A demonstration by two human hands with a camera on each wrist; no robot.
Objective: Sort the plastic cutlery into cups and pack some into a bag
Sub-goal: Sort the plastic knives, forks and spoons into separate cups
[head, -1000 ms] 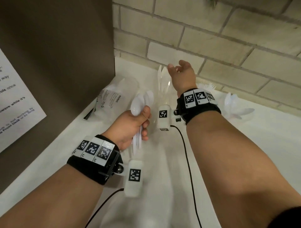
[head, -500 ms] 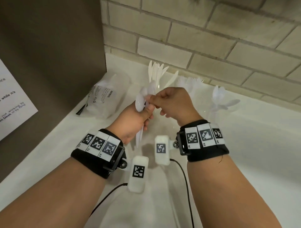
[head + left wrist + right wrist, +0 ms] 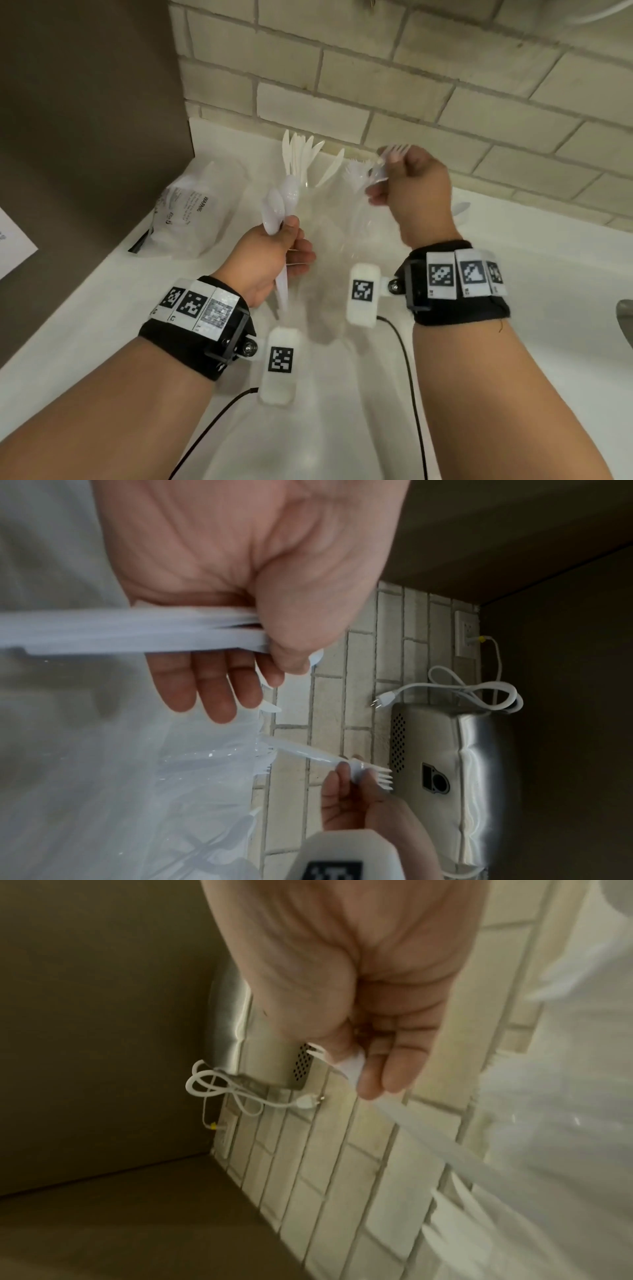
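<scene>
The left hand (image 3: 246,569) grips a bundle of white cutlery handles (image 3: 130,634); beyond it, the right hand (image 3: 356,802) pinches a white fork (image 3: 329,758) by its head.

The clear cups (image 3: 329,212) are almost invisible against the white counter (image 3: 548,274), so their rims cannot be traced. The right hand (image 3: 411,192) hides the handle of the fork (image 3: 394,152). On the bag (image 3: 191,212) the small print is unreadable. The right wrist view is blurred.
</scene>
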